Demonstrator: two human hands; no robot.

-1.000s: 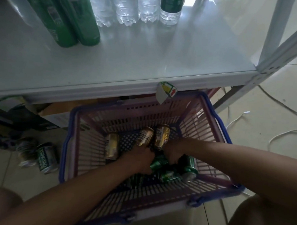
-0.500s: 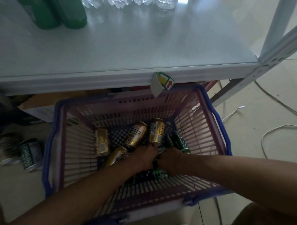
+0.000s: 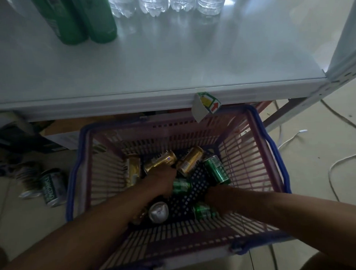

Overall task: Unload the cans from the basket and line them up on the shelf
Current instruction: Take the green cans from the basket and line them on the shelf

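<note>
A pink basket (image 3: pixel 252 152) with a blue rim stands on the floor below the white shelf (image 3: pixel 170 60). Three gold cans (image 3: pixel 191 160) lie at its far end. A green can (image 3: pixel 216 170) lies at the right, and a silver can end (image 3: pixel 158 212) faces up near the front. My left hand (image 3: pixel 161 182) reaches into the middle and is closed around a green can (image 3: pixel 182 187). My right hand (image 3: pixel 212 196) is curled over another green can (image 3: pixel 204 211) near the front wall; its fingers are hidden.
Two green bottles (image 3: pixel 84 21) and several water bottles (image 3: pixel 154 4) stand at the back of the shelf. A price tag (image 3: pixel 206 105) hangs off the shelf's front edge. Two cans (image 3: pixel 52 187) lie on the floor to the left, and white cables (image 3: pixel 335 165) to the right.
My hands have drawn apart. The right one has pulled back toward the basket's near side onto a green can. The left stays in the middle among the cans.
</note>
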